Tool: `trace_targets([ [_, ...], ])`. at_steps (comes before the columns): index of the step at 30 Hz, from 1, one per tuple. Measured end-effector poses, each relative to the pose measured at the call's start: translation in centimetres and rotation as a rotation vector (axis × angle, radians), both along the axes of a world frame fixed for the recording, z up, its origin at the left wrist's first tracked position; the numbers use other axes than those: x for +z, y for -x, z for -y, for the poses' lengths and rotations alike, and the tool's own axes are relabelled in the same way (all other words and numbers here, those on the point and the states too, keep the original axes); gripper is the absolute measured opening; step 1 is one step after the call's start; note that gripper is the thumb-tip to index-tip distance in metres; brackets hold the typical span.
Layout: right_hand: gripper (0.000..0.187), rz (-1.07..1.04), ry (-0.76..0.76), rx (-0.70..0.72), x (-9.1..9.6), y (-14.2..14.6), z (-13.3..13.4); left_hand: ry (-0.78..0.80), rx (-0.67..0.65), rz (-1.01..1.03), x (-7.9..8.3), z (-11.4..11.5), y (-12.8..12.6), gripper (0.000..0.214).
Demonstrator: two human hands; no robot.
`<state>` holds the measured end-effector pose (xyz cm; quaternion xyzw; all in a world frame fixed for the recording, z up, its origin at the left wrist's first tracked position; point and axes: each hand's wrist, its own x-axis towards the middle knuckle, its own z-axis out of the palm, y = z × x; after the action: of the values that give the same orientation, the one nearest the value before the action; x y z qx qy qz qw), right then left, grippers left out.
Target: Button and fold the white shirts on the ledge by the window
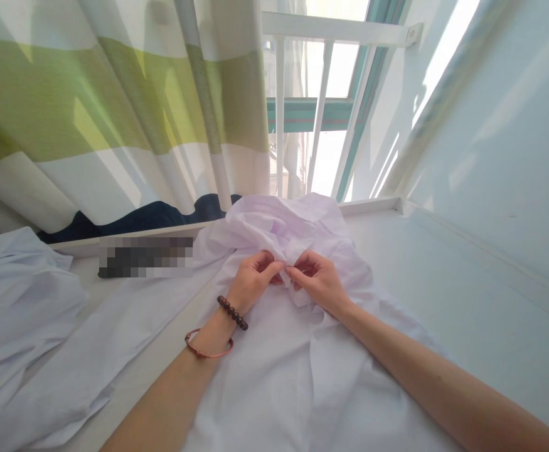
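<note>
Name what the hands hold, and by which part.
Left hand and right hand pinch the white garment at a bunched fold toward its far end; exact part unclear.

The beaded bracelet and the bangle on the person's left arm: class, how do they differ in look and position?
The beaded bracelet is a row of round, dark brown beads; the bangle is a thin, coppery band with a coiled part.
The beaded bracelet sits nearer the left hand; the bangle sits farther up the arm.
The beaded bracelet lies close to the skin; the bangle looks looser.
Both are worn on the same arm.
</note>
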<state>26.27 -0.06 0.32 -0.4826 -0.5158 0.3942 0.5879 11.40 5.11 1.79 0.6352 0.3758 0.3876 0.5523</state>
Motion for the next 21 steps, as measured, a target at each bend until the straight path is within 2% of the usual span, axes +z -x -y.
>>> trace_targets([
  [10,0.026,-0.085,0.036,-0.017,0.14,0.08,-0.02,-0.05,-0.023,-0.05,-0.07,-0.17,0.16,0.022],
  [21,0.019,-0.022,0.024,-0.04,-0.35,-0.11,-0.12,-0.093,0.052,-0.194,0.11,0.05,0.13,0.033],
])
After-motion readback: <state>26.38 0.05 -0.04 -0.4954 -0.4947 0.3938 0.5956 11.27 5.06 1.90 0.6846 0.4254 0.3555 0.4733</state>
